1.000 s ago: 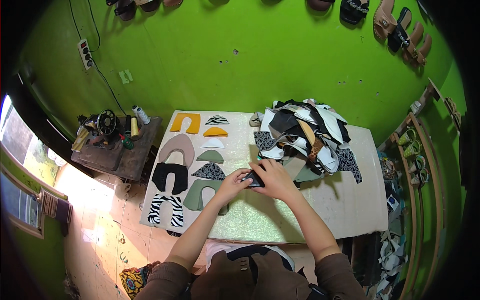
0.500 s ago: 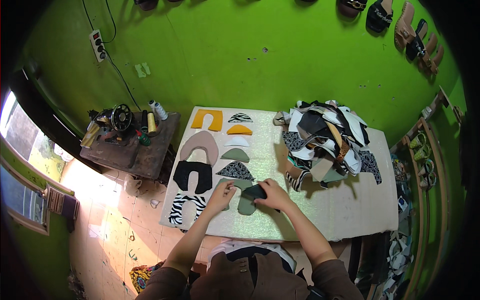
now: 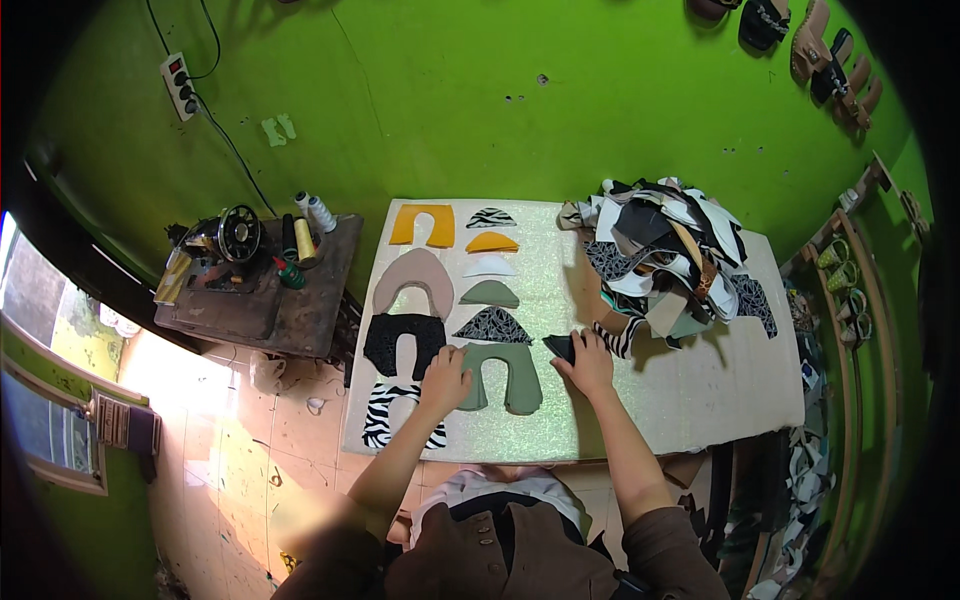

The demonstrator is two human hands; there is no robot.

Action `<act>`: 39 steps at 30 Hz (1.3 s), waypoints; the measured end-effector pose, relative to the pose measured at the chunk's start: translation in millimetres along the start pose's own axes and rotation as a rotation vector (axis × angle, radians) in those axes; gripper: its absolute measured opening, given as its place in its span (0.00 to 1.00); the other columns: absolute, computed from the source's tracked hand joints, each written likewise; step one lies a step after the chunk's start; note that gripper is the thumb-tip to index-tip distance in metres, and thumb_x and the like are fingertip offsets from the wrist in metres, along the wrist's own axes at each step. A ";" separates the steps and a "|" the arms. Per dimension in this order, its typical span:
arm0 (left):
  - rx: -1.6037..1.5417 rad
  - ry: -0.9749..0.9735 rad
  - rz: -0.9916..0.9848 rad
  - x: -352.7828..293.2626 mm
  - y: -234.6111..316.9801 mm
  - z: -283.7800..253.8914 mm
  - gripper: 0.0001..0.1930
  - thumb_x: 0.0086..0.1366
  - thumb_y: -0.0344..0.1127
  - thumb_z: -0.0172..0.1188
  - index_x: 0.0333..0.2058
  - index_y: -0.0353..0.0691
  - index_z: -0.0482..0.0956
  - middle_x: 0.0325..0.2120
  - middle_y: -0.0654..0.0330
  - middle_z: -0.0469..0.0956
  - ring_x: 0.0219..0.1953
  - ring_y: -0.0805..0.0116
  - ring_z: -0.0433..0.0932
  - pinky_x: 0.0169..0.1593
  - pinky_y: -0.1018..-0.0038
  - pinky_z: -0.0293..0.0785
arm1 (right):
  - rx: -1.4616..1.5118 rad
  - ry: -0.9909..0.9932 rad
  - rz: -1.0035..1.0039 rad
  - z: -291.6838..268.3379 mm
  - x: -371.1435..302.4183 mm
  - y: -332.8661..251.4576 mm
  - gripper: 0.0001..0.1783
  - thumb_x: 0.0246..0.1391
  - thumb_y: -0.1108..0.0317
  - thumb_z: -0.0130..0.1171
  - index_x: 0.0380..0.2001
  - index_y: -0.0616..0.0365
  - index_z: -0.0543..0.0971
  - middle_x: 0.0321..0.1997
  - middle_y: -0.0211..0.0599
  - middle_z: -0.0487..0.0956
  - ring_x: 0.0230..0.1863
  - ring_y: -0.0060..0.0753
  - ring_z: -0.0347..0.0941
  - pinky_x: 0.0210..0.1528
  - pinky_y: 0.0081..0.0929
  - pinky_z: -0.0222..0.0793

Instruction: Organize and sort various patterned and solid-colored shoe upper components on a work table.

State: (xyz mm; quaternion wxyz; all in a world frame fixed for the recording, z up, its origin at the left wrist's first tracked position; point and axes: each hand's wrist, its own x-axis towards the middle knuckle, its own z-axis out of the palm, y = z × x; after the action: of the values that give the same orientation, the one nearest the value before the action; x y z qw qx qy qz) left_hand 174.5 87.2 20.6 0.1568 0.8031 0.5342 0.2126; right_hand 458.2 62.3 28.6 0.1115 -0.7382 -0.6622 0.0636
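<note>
A green U-shaped piece of material (image 3: 523, 390) lies flat on the pale table, its opening toward me. My left hand (image 3: 447, 380) rests at its left leg, fingers lying loosely apart. To the right of it, my right hand (image 3: 588, 364) has its fingers on a small black piece of material (image 3: 559, 347), partly covered by them. Left of the green piece are a black U-shaped piece (image 3: 385, 345) and a zebra-striped one (image 3: 378, 415). Farther back lie a beige U-shaped piece (image 3: 412, 272) and a yellow one (image 3: 408, 228).
A column of half-moon pieces includes a dark patterned one (image 3: 490, 325) and a green one (image 3: 488, 293). A heaped pile of scraps (image 3: 660, 265) stands at the table's back right. Left of the pale table (image 3: 690, 400) is a sewing machine (image 3: 225, 235) on a dark stand.
The green U-shaped piece now lies spread flat. My right hand has moved right with the black piece, away from it. My left hand has opened onto the green piece's edge.
</note>
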 end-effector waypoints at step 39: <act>0.137 -0.210 -0.055 -9.3 27.1 27.5 0.24 0.47 0.34 0.63 0.42 0.29 0.68 0.39 0.47 0.66 0.42 0.49 0.69 0.46 0.63 0.69 | 0.156 0.042 -0.067 37.0 -44.3 -104.3 0.27 0.40 0.69 0.59 0.48 0.61 0.68 0.44 0.52 0.66 0.42 0.55 0.65 0.43 0.40 0.68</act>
State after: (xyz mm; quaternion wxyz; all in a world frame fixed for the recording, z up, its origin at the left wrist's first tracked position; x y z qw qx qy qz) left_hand 206.8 67.6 8.3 0.1625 0.8148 0.5498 0.0857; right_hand 343.7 31.5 16.4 0.1846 -0.7059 -0.6771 0.0957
